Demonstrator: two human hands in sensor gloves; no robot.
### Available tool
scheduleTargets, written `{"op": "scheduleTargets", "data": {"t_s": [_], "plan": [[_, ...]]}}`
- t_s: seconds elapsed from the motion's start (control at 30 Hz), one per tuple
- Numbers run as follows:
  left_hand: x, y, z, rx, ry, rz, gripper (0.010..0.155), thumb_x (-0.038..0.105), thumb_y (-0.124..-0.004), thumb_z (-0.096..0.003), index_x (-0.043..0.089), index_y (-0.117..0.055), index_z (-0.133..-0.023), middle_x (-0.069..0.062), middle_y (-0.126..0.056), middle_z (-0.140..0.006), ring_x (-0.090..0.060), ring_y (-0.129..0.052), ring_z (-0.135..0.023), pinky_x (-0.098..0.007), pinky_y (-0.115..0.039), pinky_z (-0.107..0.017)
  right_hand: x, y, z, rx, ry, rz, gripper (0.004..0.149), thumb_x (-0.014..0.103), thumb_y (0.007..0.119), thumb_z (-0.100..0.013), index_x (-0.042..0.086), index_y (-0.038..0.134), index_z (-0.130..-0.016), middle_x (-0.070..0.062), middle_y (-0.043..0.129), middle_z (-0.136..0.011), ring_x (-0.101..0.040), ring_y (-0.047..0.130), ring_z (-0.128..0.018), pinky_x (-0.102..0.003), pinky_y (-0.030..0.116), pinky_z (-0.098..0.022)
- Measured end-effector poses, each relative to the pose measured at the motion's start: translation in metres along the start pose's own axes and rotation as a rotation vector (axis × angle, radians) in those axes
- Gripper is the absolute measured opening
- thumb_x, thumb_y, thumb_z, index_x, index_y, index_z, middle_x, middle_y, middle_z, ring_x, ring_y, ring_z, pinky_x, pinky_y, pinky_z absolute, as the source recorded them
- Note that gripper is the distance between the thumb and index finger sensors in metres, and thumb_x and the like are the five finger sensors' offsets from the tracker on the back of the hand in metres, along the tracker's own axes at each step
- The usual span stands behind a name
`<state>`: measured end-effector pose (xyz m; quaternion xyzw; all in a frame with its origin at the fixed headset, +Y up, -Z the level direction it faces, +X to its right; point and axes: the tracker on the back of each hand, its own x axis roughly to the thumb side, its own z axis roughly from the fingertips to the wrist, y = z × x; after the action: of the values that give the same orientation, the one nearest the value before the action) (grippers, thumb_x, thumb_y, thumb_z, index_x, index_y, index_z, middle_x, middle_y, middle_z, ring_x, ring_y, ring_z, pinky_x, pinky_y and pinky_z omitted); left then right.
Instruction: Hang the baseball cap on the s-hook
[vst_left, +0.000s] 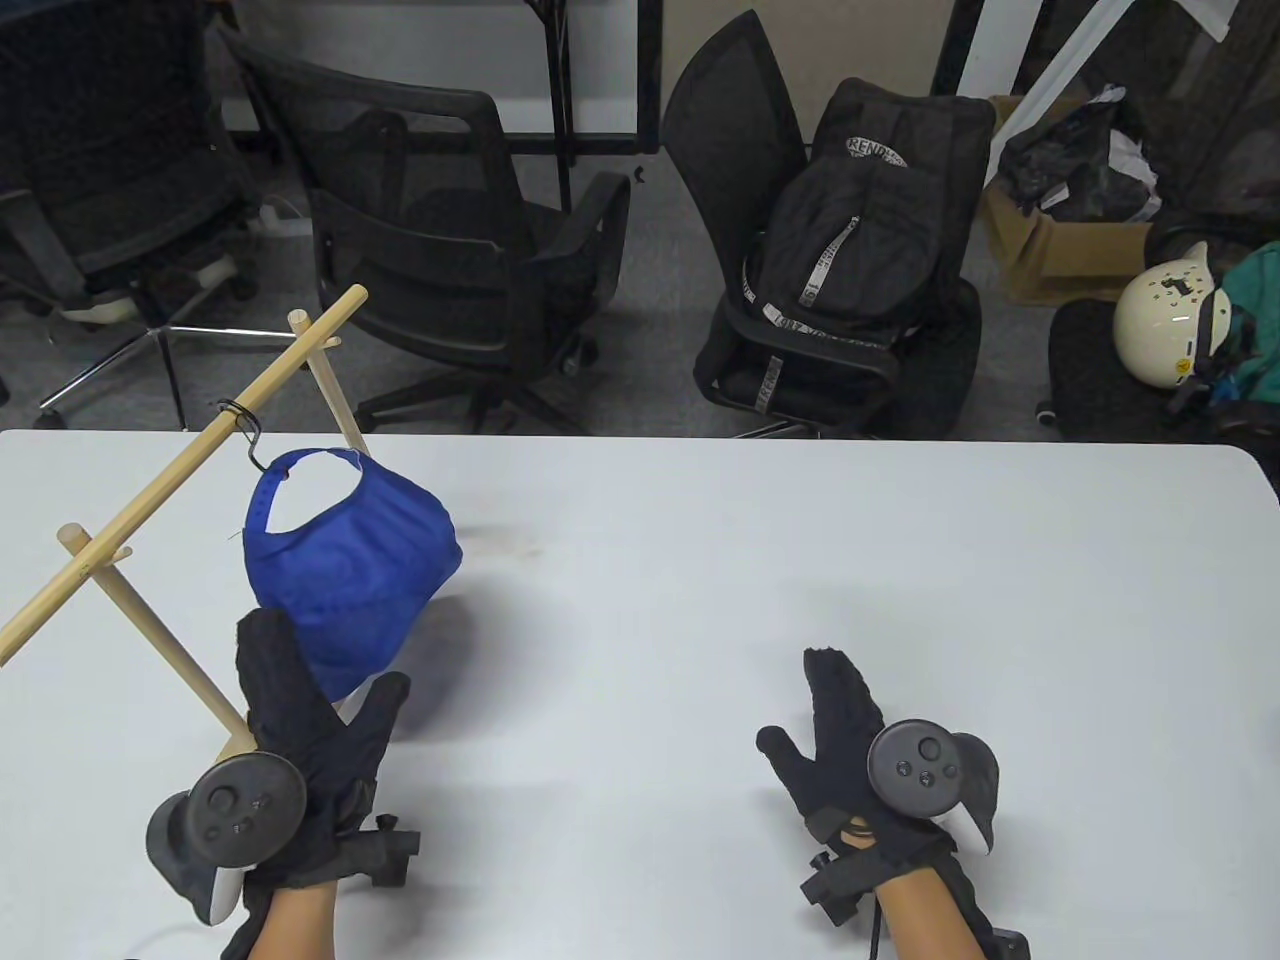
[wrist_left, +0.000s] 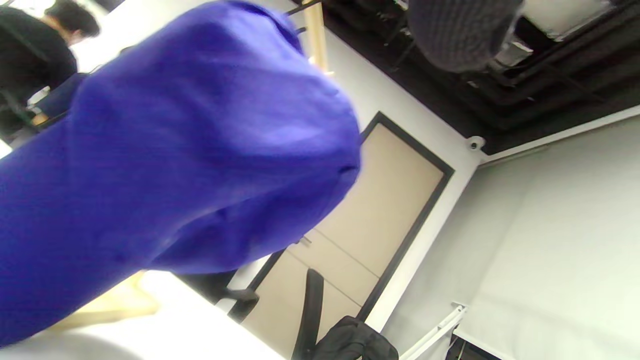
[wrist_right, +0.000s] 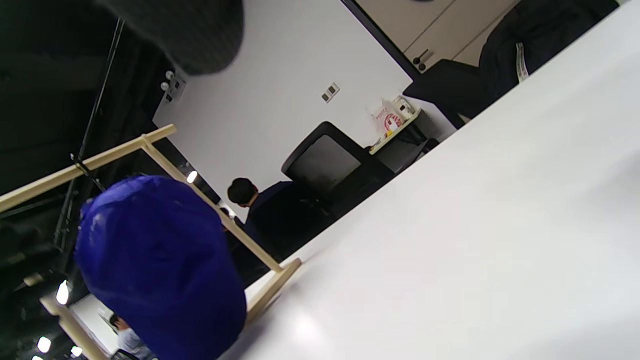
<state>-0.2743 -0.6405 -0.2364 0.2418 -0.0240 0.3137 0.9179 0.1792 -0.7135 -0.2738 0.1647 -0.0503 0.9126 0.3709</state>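
Both hands off cap: left hand (vst_left: 300, 740) spread below blue baseball cap (vst_left: 350, 560) hanging on s-hook (vst_left: 250, 435); right hand (vst_left: 850, 740) flat, fingers together, on table (vst_left: 800, 560).

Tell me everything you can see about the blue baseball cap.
The baseball cap is bright blue, of soft-looking cloth with a white inside. It hangs by its back strap from the black s-hook on the slanted wooden rod, crown bulging toward the table's middle. The left hand sits just below it, fingers spread; whether they touch is unclear.

Black knit gloves cover the left hand (vst_left: 310, 740) and right hand (vst_left: 850, 750); dark grey round trackers, bare forearms.
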Motion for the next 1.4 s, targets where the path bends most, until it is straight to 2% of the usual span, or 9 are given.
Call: {"op": "scheduleTargets", "data": {"t_s": [0.13,0.27,0.4,0.67,0.87,0.97,1.27,1.4], "plan": [[0.019,-0.001,0.004,-0.027,-0.085,-0.040,0.102,0.058,-0.077,-0.0565,0.004,-0.023,-0.124,-0.041,-0.024,-0.127,-0.076,-0.032,-0.109,-0.092,-0.044,-0.057,0.006,-0.006,0.001,-0.019,-0.028,0.175,0.091,0.049,0.071,-0.055,-0.012,0.029,-0.108,-0.049,0.027,-0.106,-0.073,0.029,-0.096,-0.083,0.032,-0.058],[0.035,-0.006,0.008,-0.053,-0.167,-0.093,0.100,0.059,-0.077,-0.0560,0.008,-0.026,-0.125,-0.038,-0.024,-0.128,-0.075,-0.031,-0.110,-0.092,-0.043,-0.057,0.010,-0.011,0.003,-0.025,-0.031,0.229,0.093,0.052,0.070,-0.054,-0.011,0.029,-0.109,-0.049,0.026,-0.107,-0.072,0.028,-0.097,-0.084,0.029,-0.058],[0.051,-0.023,0.013,-0.141,-0.267,-0.076,0.100,0.060,-0.077,-0.0555,0.009,-0.027,-0.126,-0.036,-0.024,-0.129,-0.074,-0.031,-0.110,-0.092,-0.042,-0.056,0.009,-0.015,0.006,0.006,-0.014,0.298,0.095,0.057,0.066,-0.054,-0.007,0.027,-0.111,-0.049,0.023,-0.107,-0.072,0.024,-0.098,-0.085,0.026,-0.058],[0.071,-0.062,0.023,-0.271,-0.387,-0.223,0.101,0.062,-0.076,-0.0543,0.010,-0.028,-0.126,-0.034,-0.025,-0.130,-0.073,-0.032,-0.111,-0.091,-0.043,-0.057,0.002,-0.017,0.007,0.080,0.050,0.356,0.097,0.062,0.062,-0.053,-0.005,0.024,-0.113,-0.048,0.016,-0.108,-0.072,0.015,-0.097,-0.086,0.021,-0.055],[0.072,-0.091,0.029,-0.338,-0.422,-0.317,0.097,0.063,-0.071,-0.0553,0.011,-0.029,-0.126,-0.035,-0.025,-0.129,-0.073,-0.031,-0.111,-0.091,-0.041,-0.057,-0.015,-0.019,0.006,0.153,0.137,0.380,0.099,0.063,0.064,-0.053,-0.003,0.021,-0.113,-0.047,0.012,-0.108,-0.071,0.010,-0.097,-0.087,0.018,-0.054],[0.069,-0.106,0.030,-0.407,-0.425,-0.361,0.098,0.065,-0.070,-0.0550,0.011,-0.029,-0.126,-0.035,-0.025,-0.129,-0.073,-0.030,-0.111,-0.091,-0.040,-0.057,-0.025,-0.018,0.004,0.191,0.178,0.415,0.100,0.063,0.065,-0.053,-0.002,0.020,-0.113,-0.046,0.012,-0.108,-0.070,0.009,-0.097,-0.087,0.018,-0.053],[0.042,-0.143,0.031,-0.620,-0.351,-0.449,0.100,0.067,-0.066,-0.0544,0.010,-0.026,-0.125,-0.037,-0.024,-0.129,-0.074,-0.030,-0.110,-0.091,-0.041,-0.056,-0.053,-0.007,0.002,0.301,0.303,0.455,0.100,0.066,0.064,-0.052,0.002,0.018,-0.114,-0.044,0.007,-0.108,-0.070,0.005,-0.096,-0.088,0.016,-0.051],[0.031,-0.152,0.029,-0.677,-0.314,-0.477,0.099,0.067,-0.066,-0.0547,0.010,-0.025,-0.125,-0.037,-0.023,-0.128,-0.075,-0.031,-0.109,-0.091,-0.042,-0.056,-0.060,-0.004,-0.001,0.321,0.322,0.477,0.099,0.066,0.064,-0.052,0.004,0.017,-0.114,-0.043,0.006,-0.108,-0.069,0.003,-0.095,-0.088,0.016,-0.050]]}}
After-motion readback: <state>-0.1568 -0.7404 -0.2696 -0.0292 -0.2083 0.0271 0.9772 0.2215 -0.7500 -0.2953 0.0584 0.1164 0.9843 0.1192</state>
